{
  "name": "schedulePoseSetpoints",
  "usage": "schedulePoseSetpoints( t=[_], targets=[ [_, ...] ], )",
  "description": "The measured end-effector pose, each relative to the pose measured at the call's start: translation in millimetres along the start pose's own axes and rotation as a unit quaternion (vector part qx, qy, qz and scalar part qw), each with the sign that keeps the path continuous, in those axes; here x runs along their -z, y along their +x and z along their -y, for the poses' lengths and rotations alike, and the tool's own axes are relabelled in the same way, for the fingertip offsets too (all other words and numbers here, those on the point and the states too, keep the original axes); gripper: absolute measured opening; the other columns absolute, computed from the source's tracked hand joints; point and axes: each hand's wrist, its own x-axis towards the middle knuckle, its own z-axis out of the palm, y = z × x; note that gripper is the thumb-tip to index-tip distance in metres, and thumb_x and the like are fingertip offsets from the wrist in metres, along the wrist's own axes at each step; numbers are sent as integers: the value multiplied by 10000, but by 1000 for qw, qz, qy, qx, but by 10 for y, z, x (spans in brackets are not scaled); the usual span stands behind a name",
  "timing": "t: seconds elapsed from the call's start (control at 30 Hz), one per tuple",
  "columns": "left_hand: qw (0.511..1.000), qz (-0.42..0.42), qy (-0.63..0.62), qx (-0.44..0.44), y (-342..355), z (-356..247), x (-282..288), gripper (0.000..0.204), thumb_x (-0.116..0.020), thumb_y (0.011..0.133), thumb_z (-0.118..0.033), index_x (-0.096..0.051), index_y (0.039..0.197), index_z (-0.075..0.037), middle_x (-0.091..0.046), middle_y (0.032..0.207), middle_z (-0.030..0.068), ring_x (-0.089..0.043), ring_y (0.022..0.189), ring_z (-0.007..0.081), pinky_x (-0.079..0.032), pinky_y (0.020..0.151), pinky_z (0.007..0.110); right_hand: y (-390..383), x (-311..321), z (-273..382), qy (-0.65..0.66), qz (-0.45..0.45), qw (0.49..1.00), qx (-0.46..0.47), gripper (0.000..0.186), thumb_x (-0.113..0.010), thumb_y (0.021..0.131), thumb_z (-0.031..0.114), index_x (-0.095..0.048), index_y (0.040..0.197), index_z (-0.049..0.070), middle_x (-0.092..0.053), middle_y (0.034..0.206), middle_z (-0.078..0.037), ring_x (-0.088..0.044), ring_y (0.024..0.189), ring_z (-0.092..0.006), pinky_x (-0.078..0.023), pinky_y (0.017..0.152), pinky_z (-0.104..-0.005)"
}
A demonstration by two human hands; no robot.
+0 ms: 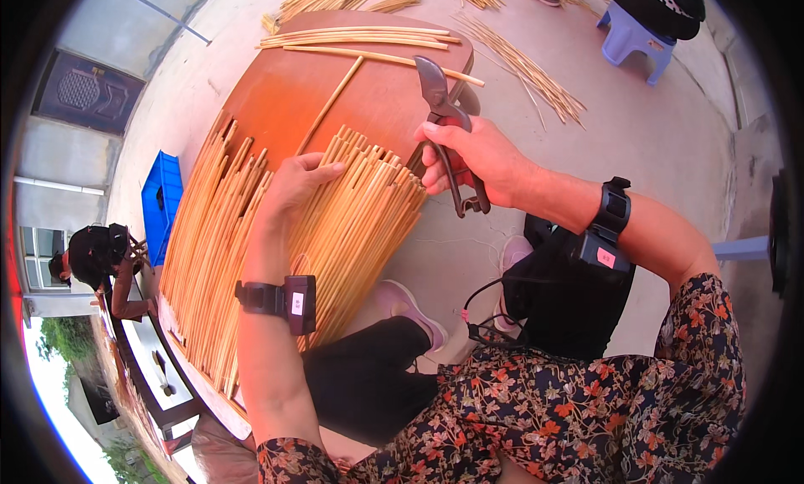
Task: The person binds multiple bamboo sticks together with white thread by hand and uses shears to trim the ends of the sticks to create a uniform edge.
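Note:
My left hand [295, 185] lies on the upper end of a thick row of long, thin tan sticks [360, 224], its thumb and index finger stretched toward the cut ends. The other fingertips are partly hidden. A single stick [333, 101] runs across the brown table [276, 90] toward this hand. To the right of the row, my right hand [469, 157] is wrapped round dark metal pruning shears [435, 90], blades pointing up and away. More sticks [213, 241] stretch along the left side of the table.
Loose sticks [360, 38] lie across the table's far end, one jutting past its edge. On the floor are more sticks [536, 69] and a light purple stool [634, 40]. A blue crate [162, 203] stands left, near a person in a black cap [99, 254].

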Motion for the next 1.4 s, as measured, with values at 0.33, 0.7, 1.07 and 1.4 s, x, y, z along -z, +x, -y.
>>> schedulePoseSetpoints(
  t=[0.33, 0.7, 1.07, 1.4],
  targets=[
    [999, 20, -29, -3, -294, -248, 26, 189, -632, 921, -134, -664, 1045, 4, -697, 923, 40, -640, 788, 85, -515, 722, 242, -394, 137, 25, 65, 25, 997, -34, 369, -608, 898, 135, -498, 1228, 12, -624, 1051, -102, -610, 646, -116, -483, 545, -216],
    [995, 32, 19, -91, -878, -753, 89, 358, -602, 940, -117, -533, 1268, 10, -668, 1128, 74, -646, 966, 113, -514, 860, 269, -373, 280, 0, 68, 63, 995, -48, 288, -605, 886, 82, -543, 1153, -7, -665, 897, -115, -674, 653, -150, -562, 567, -252],
    [984, -98, 7, -151, -2041, -1189, 784, 465, -598, 958, -176, -445, 1365, -11, -615, 1237, 87, -618, 1096, 147, -512, 944, 299, -319, 112, 43, 35, 112, 993, -10, 248, -583, 905, 96, -549, 1137, 17, -643, 853, -82, -662, 650, -147, -568, 587, -269],
    [992, -49, 74, -86, -2921, -1791, 498, 596, -697, 879, -256, -459, 1347, 26, -636, 1187, 99, -633, 1057, 153, -523, 914, 290, -257, 156, -194, -37, 158, 987, -14, 267, -581, 909, 103, -548, 1162, 22, -631, 899, -103, -674, 660, -171, -590, 622, -305]
  ],
)
